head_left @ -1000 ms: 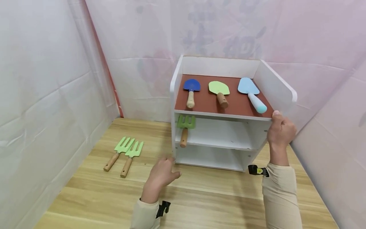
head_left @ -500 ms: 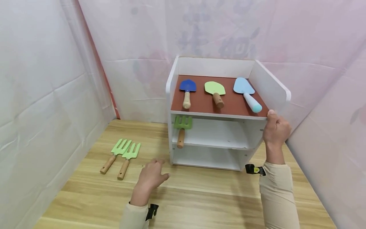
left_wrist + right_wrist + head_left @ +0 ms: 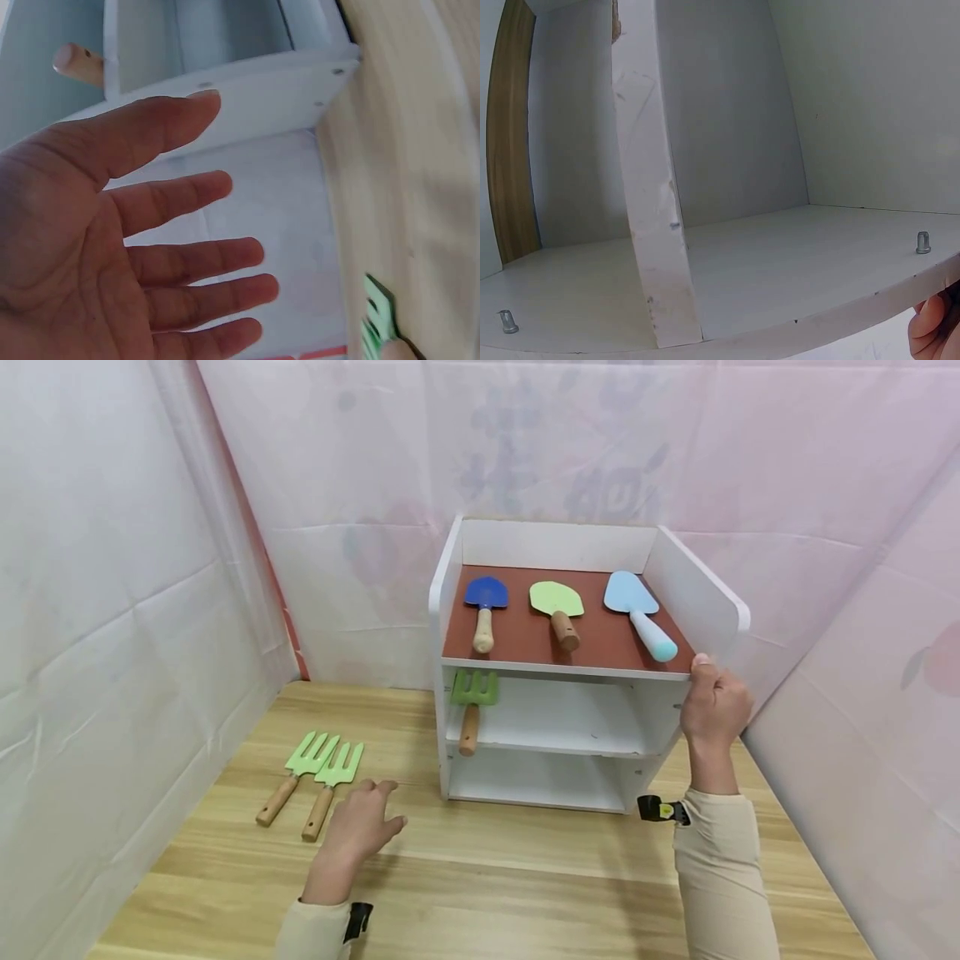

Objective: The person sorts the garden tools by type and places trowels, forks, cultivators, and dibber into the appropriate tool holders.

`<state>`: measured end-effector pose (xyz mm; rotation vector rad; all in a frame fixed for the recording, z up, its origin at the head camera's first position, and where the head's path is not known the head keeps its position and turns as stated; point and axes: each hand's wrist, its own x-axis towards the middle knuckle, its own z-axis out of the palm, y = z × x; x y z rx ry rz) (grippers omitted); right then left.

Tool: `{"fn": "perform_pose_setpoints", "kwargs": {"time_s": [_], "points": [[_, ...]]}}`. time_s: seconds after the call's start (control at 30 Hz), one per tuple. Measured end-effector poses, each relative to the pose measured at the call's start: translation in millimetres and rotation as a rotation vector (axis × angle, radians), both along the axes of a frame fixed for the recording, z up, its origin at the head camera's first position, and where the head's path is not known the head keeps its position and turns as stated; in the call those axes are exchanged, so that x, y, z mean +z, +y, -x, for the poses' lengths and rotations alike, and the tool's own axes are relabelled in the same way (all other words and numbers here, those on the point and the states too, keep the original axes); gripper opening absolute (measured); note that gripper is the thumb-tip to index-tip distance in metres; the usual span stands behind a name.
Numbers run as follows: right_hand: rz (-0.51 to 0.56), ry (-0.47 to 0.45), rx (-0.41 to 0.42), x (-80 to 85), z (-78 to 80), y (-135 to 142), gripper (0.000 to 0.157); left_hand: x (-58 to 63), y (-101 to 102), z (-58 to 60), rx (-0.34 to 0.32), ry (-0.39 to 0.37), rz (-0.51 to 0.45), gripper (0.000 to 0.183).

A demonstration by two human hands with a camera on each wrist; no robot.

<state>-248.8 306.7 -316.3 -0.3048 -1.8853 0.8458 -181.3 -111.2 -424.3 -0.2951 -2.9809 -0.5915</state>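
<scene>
My left hand [image 3: 360, 822] hovers over the table with its fingers spread and holds nothing. Just left of it lie two green hand forks with wooden handles, the nearer one [image 3: 337, 768] beside the farther one [image 3: 306, 760]. My right hand [image 3: 715, 706] grips the front right edge of a small white shelf unit [image 3: 697, 581], thumb up by the top board. In the right wrist view, curled fingers [image 3: 931, 322] show at that side panel's edge. A third green fork [image 3: 469, 727] sits at the left of the middle shelf, its handle jutting over the front.
On the brown top board lie a blue trowel [image 3: 486, 593], a light green trowel [image 3: 555, 599] and a light blue trowel [image 3: 630, 593]. The unit stands on a wooden table [image 3: 510, 893]. Pale printed sheets [image 3: 352, 585] hang behind and on both sides.
My left hand has moved left, away from the unit's lower left corner and toward the two forks on the table. My right hand keeps its grip on the shelf unit. The view has shifted slightly.
</scene>
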Motion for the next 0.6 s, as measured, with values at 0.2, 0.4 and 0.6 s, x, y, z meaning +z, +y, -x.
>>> {"fn": "perform_pose_setpoints", "kwargs": {"time_s": [0.2,0.4,0.6], "points": [[-0.009,0.012,0.002,-2.4,2.6,0.2,0.048,-9.8,-13.6,0.6,0.004,0.06,0.014,0.046],[0.003,-0.004,-0.005,-2.2,1.7,0.7,0.048,-18.2,-28.8,2.5,0.01,0.109,0.022,0.046],[0.003,-0.005,-0.007,-1.9,2.1,0.6,0.049,-25.8,-48.7,-0.3,0.064,0.027,-0.064,0.049]]}}
